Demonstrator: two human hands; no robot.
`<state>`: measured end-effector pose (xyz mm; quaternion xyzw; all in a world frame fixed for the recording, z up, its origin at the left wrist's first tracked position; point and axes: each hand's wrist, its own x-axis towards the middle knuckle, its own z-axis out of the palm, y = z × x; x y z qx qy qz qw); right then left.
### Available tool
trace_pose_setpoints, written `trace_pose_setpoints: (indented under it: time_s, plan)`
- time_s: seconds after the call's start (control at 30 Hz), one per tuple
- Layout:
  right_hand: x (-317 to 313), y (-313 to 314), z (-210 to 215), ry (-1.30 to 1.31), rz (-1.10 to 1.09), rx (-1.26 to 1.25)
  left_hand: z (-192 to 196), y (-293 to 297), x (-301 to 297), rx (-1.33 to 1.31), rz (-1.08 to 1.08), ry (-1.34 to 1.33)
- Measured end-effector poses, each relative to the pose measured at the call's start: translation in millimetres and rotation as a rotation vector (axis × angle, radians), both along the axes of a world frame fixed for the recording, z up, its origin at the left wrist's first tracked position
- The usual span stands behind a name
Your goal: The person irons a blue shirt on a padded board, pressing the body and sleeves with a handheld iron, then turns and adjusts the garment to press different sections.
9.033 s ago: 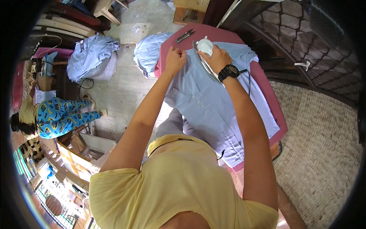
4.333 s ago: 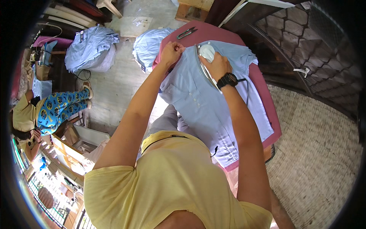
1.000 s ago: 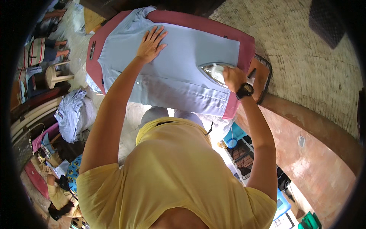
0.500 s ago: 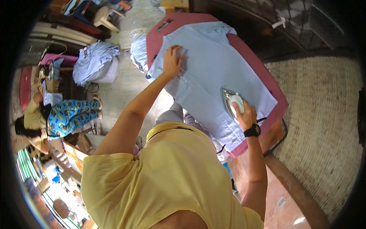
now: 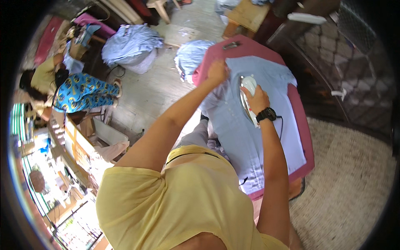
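The right hand (image 5: 259, 100) was on a white iron (image 5: 249, 84) with a silver edge. Under it, I saw a pale blue shirt (image 5: 233, 121), a bit purple nearer the body. Past the left hand (image 5: 218, 71), the board (image 5: 260, 46) was dark pink. Just behind the right hand, the watch (image 5: 266, 114) was black. Back from the hands, the T-shirt (image 5: 179, 196) was plain yellow and the trousers (image 5: 196, 134) were grey. Far left of the left hand, I saw another person's bright blue trousers (image 5: 83, 89) with yellow and black blobs.
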<state>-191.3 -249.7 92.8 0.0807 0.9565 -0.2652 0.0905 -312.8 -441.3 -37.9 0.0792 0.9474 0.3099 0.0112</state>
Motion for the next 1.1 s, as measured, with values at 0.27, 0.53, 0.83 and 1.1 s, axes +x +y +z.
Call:
trace_pose_setpoints:
  time_s: [0.27, 0.53, 0.83, 1.1]
  plan:
    - [-13.7, -15.5, 2.4, -0.012, 0.036, 0.036, -9.4, 1.2, 53.8, 0.1, -0.033, 0.081]
    - [-21.9, -16.7, -3.7, 0.003, -0.018, 0.061, 8.5, -1.6, 48.0, 0.337, 0.034, 0.084]
    - [-13.6, -20.3, -5.2, 0.067, 0.057, 0.13, -14.1, -18.7, 41.7, 0.375, 0.028, 0.032]
    - [-15.3, -22.0, -9.5, 0.041, 0.108, 0.105, 0.2, -19.5, 38.3, 0.37, 0.125, -0.075]
